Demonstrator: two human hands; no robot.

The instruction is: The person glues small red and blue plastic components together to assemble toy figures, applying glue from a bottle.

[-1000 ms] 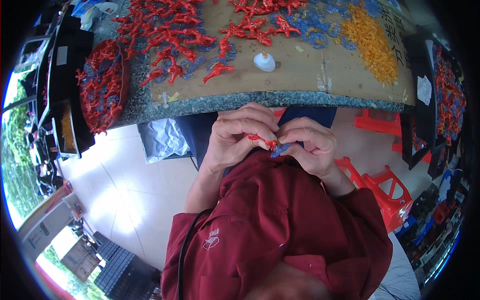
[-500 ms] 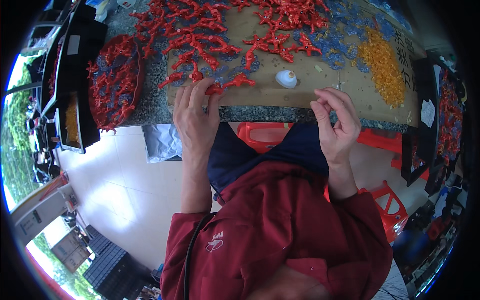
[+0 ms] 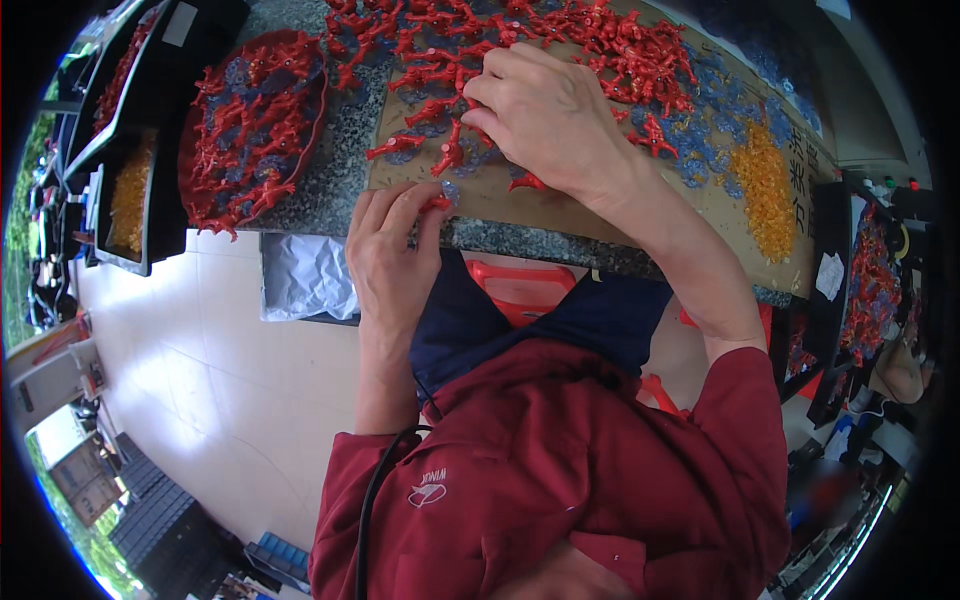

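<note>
Pinched between thumb and fingers of the left hand (image 3: 388,240), low by the near edge of the table: one small red figure (image 3: 436,204), glossy and opaque, largely covered by the fingers, with a clear bluish piece (image 3: 450,190) showing against its upper side. Stretched across from the right, fingers curled and thumb close to them: the right hand (image 3: 555,115), over the spread of loose red figures (image 3: 640,55). Fingertips poorly shown there among so much red, so cannot tell whether gripping a figure or merely touching.

Shiny, plastic-like and knobbly, with stubby branching limbs: the loose figures, many lying on or among thin, see-through blue pieces (image 3: 700,165) of ragged outline. Flat, matt and brown beneath: a cardboard sheet (image 3: 485,207). Speckled dark and pale, stone-like: the tabletop (image 3: 345,150). Grainy and translucent toward the right: an amber heap (image 3: 765,190) of tiny bits. Crinkled and shiny below the table edge: a silvery sheet (image 3: 310,280).

By count: one figure in the left hand, one amber heap, one rounded red tray (image 3: 322,125) crowded with figures and blue pieces, two black bins (image 3: 205,65) at far left, one with red contents, one with amber. Too tangled for counting: loose figures and blue pieces.
</note>
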